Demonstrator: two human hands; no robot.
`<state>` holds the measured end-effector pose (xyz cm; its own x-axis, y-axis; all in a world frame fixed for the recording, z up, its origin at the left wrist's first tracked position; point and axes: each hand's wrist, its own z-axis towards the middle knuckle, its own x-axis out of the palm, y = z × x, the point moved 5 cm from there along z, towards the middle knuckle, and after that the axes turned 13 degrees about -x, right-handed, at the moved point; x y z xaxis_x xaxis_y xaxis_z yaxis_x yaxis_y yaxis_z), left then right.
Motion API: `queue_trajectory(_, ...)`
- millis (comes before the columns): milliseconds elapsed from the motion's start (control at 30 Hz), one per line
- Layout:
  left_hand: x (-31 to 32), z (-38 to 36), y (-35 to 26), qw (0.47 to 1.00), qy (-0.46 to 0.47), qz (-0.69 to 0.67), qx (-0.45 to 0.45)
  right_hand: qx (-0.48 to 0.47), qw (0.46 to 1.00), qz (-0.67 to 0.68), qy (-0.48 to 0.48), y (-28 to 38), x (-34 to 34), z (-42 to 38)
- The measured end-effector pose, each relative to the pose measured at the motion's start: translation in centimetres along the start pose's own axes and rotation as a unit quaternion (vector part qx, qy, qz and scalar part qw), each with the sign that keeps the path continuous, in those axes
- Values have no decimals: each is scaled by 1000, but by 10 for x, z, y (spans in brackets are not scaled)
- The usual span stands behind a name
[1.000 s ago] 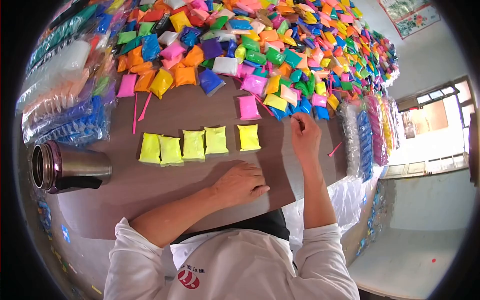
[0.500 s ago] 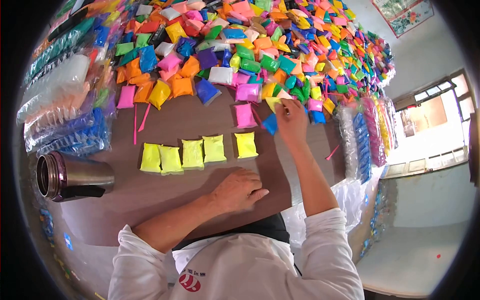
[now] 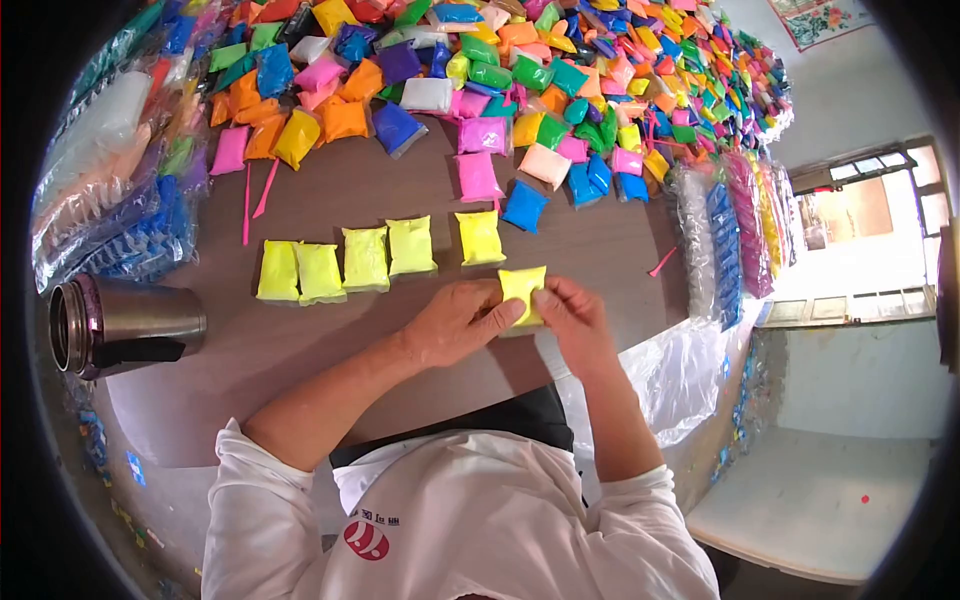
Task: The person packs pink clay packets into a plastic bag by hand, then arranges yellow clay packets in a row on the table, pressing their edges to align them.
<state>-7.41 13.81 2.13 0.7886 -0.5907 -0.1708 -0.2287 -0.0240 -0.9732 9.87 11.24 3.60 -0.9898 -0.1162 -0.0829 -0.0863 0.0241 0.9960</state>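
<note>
Near the front of the brown table, my left hand and my right hand pinch one yellow packet between them. The left hand has its thumb over the packet's left side, and the right hand grips its right edge. Just beyond them a single yellow packet lies flat. To its left rest several more yellow packets in an uneven row. A pink packet and a blue packet lie farther back.
A heap of colourful packets covers the back of the table. At the left lies a steel flask, with bagged packets behind it. Pink sticks lie near the heap; more bagged packets stand at the right.
My right hand has come back from the heap with a yellow packet. My left hand has risen from the table edge and taken hold of it too. The camera view has shifted slightly.
</note>
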Motion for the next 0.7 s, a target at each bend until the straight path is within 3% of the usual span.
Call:
queue_trajectory(100,8,2,1,995,-38,42,78,-39,999,-4,27,2,2,-9)
queue_trajectory(133,10,3,2,990,-56,60,114,-21,1000,-12,-11,5,-1,-7)
queue_trajectory(233,11,0,1,986,-32,116,118,-29,998,10,-49,-5,-25,22)
queue_trajectory(400,14,-4,-4,977,-49,157,135,-23,998,-50,12,-16,-25,78)
queue_trajectory(500,15,-4,0,975,-60,156,147,-57,998,-17,7,-15,-26,112)
queue_trajectory(700,14,-4,-1,973,-52,175,141,0,991,-132,-13,-9,-30,94)
